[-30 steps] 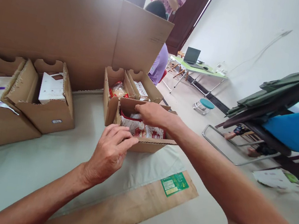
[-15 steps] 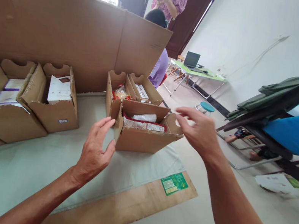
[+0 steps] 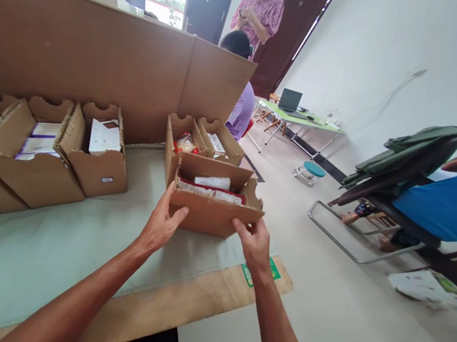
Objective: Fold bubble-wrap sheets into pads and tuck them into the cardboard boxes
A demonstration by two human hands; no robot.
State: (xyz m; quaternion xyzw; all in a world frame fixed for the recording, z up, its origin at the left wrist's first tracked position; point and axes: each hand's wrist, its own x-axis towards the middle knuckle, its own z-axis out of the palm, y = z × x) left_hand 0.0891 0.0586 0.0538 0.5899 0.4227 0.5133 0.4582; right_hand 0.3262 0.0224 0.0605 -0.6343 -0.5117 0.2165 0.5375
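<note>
A brown cardboard box (image 3: 206, 218) with an open top stands near the table's right end. Inside it lie clear plastic-wrapped packs (image 3: 213, 182) and something dark red along the edge. My left hand (image 3: 161, 223) grips the box's left end, thumb on the front wall and fingers round the side. At the right end, my right hand (image 3: 255, 240) holds it the same way, its fingers partly hidden behind the corner. Just behind stand two more cardboard boxes, one with a red and clear packet (image 3: 186, 143), the other with white printed packs (image 3: 216, 144).
Several cardboard boxes (image 3: 98, 171) with white packs line the table's left side. A tall cardboard panel (image 3: 99, 54) rises behind them. Beyond it one person sits and another stands. To the right are a chair (image 3: 405, 172), a stool (image 3: 313, 169) and a green table (image 3: 308, 120) with a laptop.
Both hands have closed onto the ends of the box; earlier they hovered apart beside it. The box sits slightly further left in view, and the camera has shifted.
</note>
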